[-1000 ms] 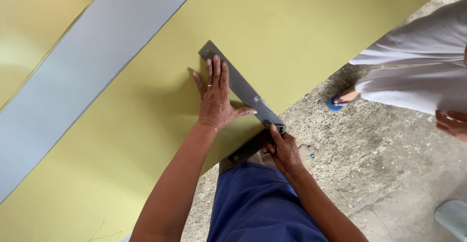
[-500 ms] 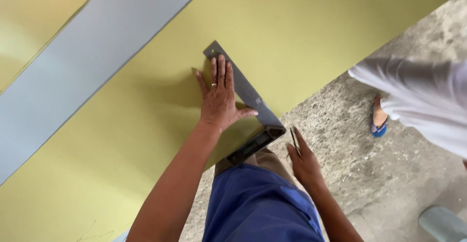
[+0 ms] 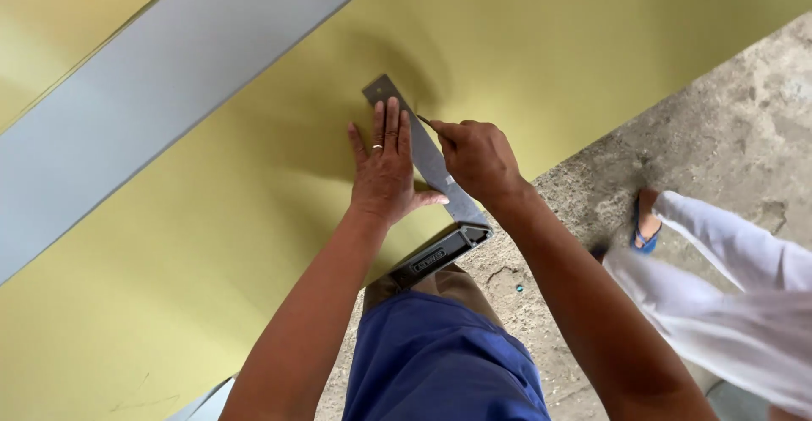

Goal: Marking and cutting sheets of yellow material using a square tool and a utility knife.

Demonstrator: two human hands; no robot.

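- Left hand (image 3: 385, 172): pressed flat, fingers spread, on the steel blade of a try square (image 3: 427, 163); grip released, nothing enclosed; ring on one finger.
- Try square: blade laid across the yellow-green sheet (image 3: 254, 243), slanting up and left from the sheet's edge; dark stock (image 3: 440, 256) butted against that edge, just above the blue shorts (image 3: 440, 362).
- Right hand (image 3: 478, 159): grip clenched around a thin dark marking tool (image 3: 423, 119), tip at the right edge of the blade, close beside the left fingertips.
- Pale grey strip (image 3: 169, 74): lying diagonally across the sheet, well apart from both hands.
- Concrete floor (image 3: 719, 108): to the right of the sheet.
- Another person, right margin: white trousers (image 3: 727, 303), foot in a blue sandal (image 3: 644, 226) on the floor, near the right forearm.
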